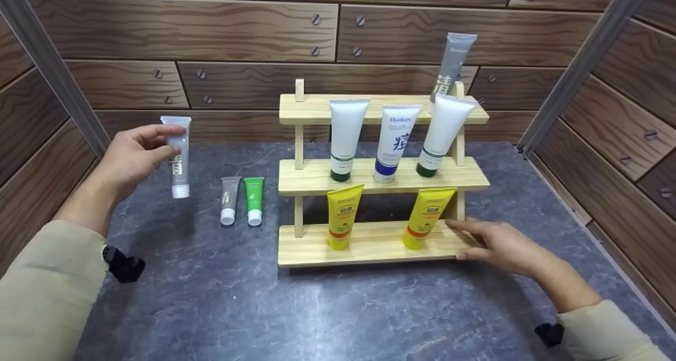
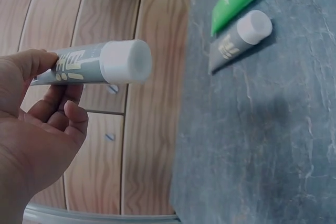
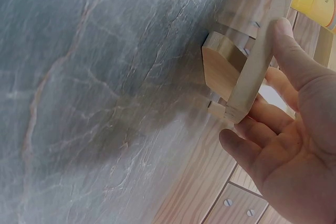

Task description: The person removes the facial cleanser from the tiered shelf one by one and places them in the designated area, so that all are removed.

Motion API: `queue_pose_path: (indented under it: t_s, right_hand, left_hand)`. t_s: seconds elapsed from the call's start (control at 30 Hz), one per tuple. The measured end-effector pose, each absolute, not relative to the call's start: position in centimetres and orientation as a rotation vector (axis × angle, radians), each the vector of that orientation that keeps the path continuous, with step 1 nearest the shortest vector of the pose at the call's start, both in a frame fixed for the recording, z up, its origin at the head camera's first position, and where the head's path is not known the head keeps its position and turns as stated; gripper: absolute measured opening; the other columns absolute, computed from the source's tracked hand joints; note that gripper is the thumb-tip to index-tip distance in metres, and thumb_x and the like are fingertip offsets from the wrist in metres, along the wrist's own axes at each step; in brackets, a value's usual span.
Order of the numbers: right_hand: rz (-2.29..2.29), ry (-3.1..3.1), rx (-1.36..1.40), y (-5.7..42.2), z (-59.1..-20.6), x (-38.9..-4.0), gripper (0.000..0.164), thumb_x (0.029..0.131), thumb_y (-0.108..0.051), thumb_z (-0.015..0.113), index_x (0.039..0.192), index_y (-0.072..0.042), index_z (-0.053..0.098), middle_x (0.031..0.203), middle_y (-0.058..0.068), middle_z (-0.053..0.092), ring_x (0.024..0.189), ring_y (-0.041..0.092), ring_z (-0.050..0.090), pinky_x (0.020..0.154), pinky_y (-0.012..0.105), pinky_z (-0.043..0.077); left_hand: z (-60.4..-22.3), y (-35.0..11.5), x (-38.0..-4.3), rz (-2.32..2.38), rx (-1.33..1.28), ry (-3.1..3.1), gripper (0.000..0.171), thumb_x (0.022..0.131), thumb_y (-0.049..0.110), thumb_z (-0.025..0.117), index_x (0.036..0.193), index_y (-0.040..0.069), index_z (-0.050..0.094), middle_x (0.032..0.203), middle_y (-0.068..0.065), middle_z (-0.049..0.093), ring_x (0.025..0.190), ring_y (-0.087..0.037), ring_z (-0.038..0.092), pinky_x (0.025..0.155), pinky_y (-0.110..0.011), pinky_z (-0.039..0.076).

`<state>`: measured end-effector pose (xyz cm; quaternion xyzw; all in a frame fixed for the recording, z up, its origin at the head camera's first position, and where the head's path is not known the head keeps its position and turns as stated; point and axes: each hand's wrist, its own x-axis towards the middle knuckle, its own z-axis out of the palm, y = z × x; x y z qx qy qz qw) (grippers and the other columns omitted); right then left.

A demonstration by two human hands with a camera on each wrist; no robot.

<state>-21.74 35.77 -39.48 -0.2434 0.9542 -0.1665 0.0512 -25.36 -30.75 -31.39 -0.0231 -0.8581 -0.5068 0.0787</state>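
My left hand [image 1: 138, 152] pinches a grey tube with a white cap [image 1: 180, 179] between thumb and fingers, cap down, above the table. In the left wrist view the tube's white cap [image 2: 127, 61] points away from the palm. The right hand [image 1: 504, 245] grips the right end of the lowest board of a three-tier wooden display rack [image 1: 380, 253]. In the right wrist view its thumb lies on the front edge of the board [image 3: 265, 51], with the other fingers behind. Two yellow tubes [image 1: 344, 218] stand on that lowest tier, one near the right hand.
Three white tubes [image 1: 346, 134] stand on the middle tier, and a grey tube [image 1: 451, 68] on the top tier at right. Left of the rack, a smaller grey tube [image 1: 229, 197] and a green tube [image 1: 254, 197] lie on the table. Wood-patterned walls [image 1: 237, 34] enclose the table.
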Motion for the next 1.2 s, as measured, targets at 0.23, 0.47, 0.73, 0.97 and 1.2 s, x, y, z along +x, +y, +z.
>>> queue_pose_path:
  t_s: [0.23,0.47,0.73,0.97,1.2]
  right_hand:
    - [-0.498,2.906,-0.723,35.7,-39.4,-21.7,0.074,0.092,-0.052,0.078,0.153,-0.015,0.059,0.151,0.034,0.049,0.134,0.058,0.051,0.108,0.073,0.038]
    - [-0.482,2.892,-0.693,35.6,-39.3,-21.8,0.077,0.092,-0.057,0.075,0.155,-0.016,0.057,0.153,0.034,0.047,0.135,0.059,0.049,0.109,0.074,0.036]
    - [-0.493,2.901,-0.705,35.6,-39.4,-21.7,0.077,0.092,-0.056,0.077,0.154,-0.015,0.057,0.152,0.035,0.047,0.135,0.058,0.049,0.109,0.074,0.037]
    - [-0.504,2.901,-0.713,35.7,-39.5,-21.7,0.076,0.092,-0.054,0.077,0.154,-0.014,0.058,0.152,0.035,0.047,0.136,0.057,0.049,0.109,0.073,0.037]
    - [-0.488,2.895,-0.702,35.6,-39.4,-21.7,0.077,0.092,-0.056,0.076,0.154,-0.015,0.057,0.152,0.036,0.046,0.135,0.059,0.049,0.109,0.074,0.037]
  left_hand:
    - [-32.9,-31.0,-25.9,-1.46,-0.092,-2.633,0.045,0.106,0.011,0.066,0.149,0.004,0.059,0.127,-0.014,0.061,0.103,-0.011,0.055,0.08,-0.02,0.05]
    - [-34.2,-31.0,-26.2,-1.472,-0.075,-2.694,0.045,0.108,0.011,0.061,0.153,0.006,0.056,0.139,-0.019,0.055,0.111,-0.017,0.051,0.083,-0.018,0.048]
    - [-35.4,-30.9,-26.9,-1.512,-0.063,-2.677,0.046,0.107,0.007,0.062,0.152,0.003,0.055,0.144,-0.023,0.055,0.114,-0.018,0.053,0.086,-0.02,0.048]
    - [-36.1,-30.6,-27.2,-1.542,-0.039,-2.706,0.047,0.108,0.007,0.061,0.154,0.004,0.054,0.151,-0.023,0.053,0.128,-0.027,0.051,0.089,-0.021,0.048]
    - [-37.0,-30.5,-27.3,-1.579,-0.044,-2.702,0.047,0.107,0.005,0.06,0.154,0.002,0.053,0.152,-0.026,0.052,0.132,-0.032,0.052,0.096,-0.027,0.05]
